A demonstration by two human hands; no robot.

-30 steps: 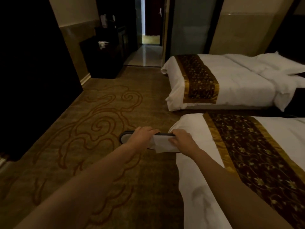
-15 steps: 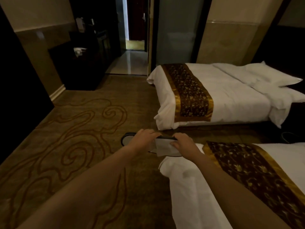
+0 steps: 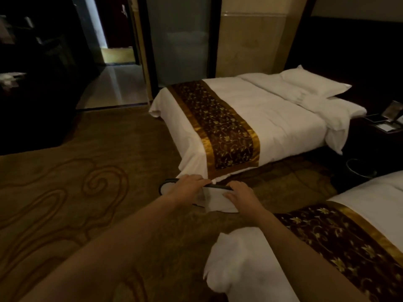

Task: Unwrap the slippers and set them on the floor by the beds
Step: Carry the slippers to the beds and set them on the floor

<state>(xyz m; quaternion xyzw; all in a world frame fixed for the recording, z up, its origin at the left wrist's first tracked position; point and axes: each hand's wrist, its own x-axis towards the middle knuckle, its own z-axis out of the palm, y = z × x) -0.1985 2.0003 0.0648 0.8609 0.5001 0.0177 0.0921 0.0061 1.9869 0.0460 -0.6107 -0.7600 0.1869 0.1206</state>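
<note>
The fingers (image 3: 201,181) of a person's left hand (image 3: 187,188) are curling over the top edge of a flat pair of white, dark-rimmed slippers (image 3: 216,202), while the right hand (image 3: 241,196) is clamping the other end, thumb lying along the white upper; neither hand is letting go. Between the two sets of fingers a pale fold (image 3: 202,197) is creasing, possibly wrapping, though the dim light is hiding whether it is off. Just beyond the fingertips the far bed (image 3: 272,118) is now showing its corner; the near bed (image 3: 239,264), over whose foot the pair was hanging a second ago, is lying back under the right forearm. The slippers are being carried toward the gap between the beds, above the patterned carpet (image 3: 87,192), so setting down is probably nearing.
</note>
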